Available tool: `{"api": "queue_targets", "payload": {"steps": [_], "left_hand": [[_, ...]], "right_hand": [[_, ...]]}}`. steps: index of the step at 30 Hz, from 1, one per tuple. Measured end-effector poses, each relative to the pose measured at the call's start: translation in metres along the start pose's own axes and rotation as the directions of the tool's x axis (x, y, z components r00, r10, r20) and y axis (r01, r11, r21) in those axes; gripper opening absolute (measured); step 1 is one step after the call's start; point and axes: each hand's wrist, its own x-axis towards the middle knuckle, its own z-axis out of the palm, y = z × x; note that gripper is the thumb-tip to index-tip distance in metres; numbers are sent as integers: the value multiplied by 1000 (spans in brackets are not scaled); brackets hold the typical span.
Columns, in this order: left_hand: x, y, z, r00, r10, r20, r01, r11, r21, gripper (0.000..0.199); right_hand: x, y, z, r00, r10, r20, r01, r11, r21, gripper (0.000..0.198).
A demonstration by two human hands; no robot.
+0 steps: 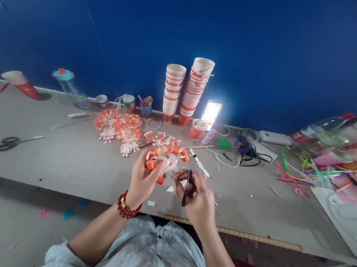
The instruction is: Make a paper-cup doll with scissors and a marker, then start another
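Note:
My left hand (144, 174) grips a paper doll (169, 161) with curled orange paper strips around its white head. In my right hand (198, 191) is a small pair of scissors (187, 189) with black handles, its blades close to the doll's lower part. How far the blades are apart I cannot tell. Under and beside the hands lie small white paper scraps (170, 188). Several similar dolls with orange curls (118, 127) lie in a pile to the left, and loose orange and white cut pieces (162, 139) lie just behind my hands.
Two tall stacks of paper cups (173, 92) stand against the blue wall. Larger scissors (18, 142) rest at the left. A white marker (199, 163), a green square (223, 144) and a glue gun with black cable (249, 151) lie right of centre. Bottles and coloured strips (328, 166) crowd the far right.

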Motion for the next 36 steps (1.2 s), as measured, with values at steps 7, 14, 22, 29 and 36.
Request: {"api": "queue_targets", "payload": {"steps": [7,14,22,29,36], "left_hand": [[-2,-7,-2,985,128,114,-91,954,-285,41],[-24,-31,1,953,137,272,-72,969,-236,48],[-23,-32,10,912,-260,318,358,882,-306,23],[-17,-30,4,673,-413,613,687,656,-313,19],[-22,-48,3,573,-488,658,792,536,-292,29]], "right_hand": [[3,1,0,999,36,3,-36,999,23,10],[2,3,0,999,0,39,-1,1000,12,12],[2,5,2,994,-71,87,79,993,-87,19],[8,7,-11,932,-252,262,294,946,-137,29],[10,6,-15,819,-379,431,478,866,-147,33]]}}
